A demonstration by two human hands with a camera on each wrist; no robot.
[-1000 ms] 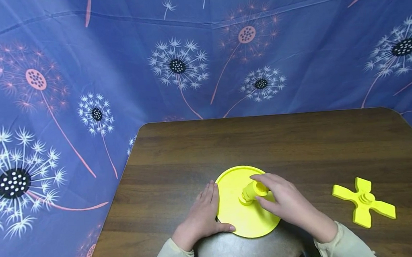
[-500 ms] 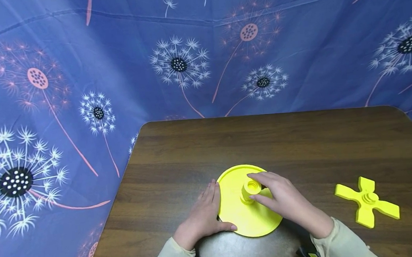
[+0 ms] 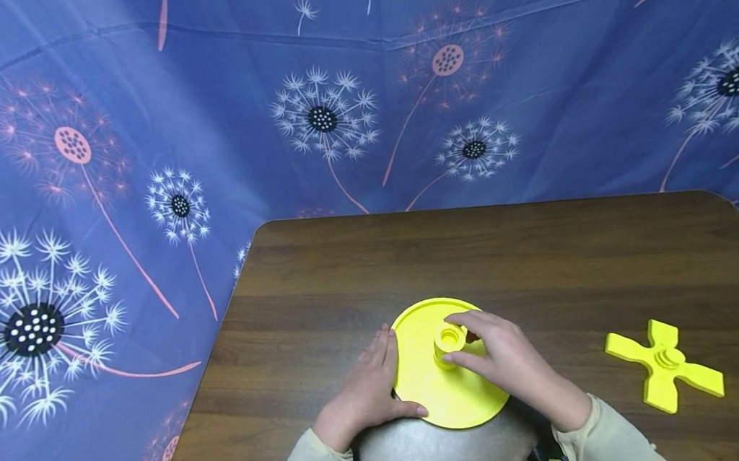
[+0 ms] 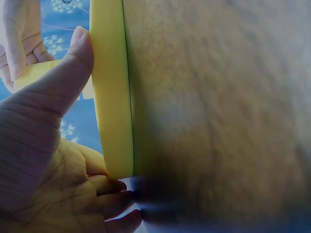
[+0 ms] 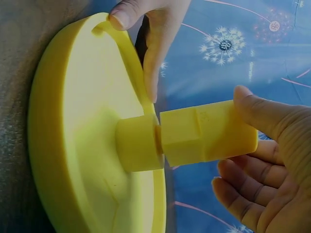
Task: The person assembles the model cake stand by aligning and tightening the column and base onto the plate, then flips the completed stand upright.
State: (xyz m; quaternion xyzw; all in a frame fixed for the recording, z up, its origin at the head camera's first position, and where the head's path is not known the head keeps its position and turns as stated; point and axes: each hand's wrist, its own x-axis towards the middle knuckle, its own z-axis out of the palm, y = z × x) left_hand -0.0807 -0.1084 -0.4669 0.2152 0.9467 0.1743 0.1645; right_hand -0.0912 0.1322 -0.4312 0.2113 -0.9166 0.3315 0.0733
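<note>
A round yellow base [image 3: 448, 398] with a raised rim and a short central post [image 5: 138, 143] lies on the wooden table. My left hand [image 3: 361, 390] holds its left side, fingers along the edge and thumb [image 4: 77, 58] at the rim. My right hand [image 3: 510, 357] pinches a yellow hollow cylinder [image 3: 447, 347] between thumb and fingers. This cylinder stands upright over the post, its open top showing a ringed hole. In the right wrist view the cylinder [image 5: 209, 133] has a flat-sided lower part, lined up end to end with the post, a thin dark gap between them.
To the right on the table [image 3: 320, 263] lies a yellow four-armed cross piece [image 3: 665, 359] with a round stepped knob in its middle. Behind and left of the table hangs a blue cloth [image 3: 204, 113] with a dandelion print.
The cylinder leaned to the right a second ago and has been brought upright over the post, with the right hand shifting slightly left. The left hand keeps its hold on the base.
</note>
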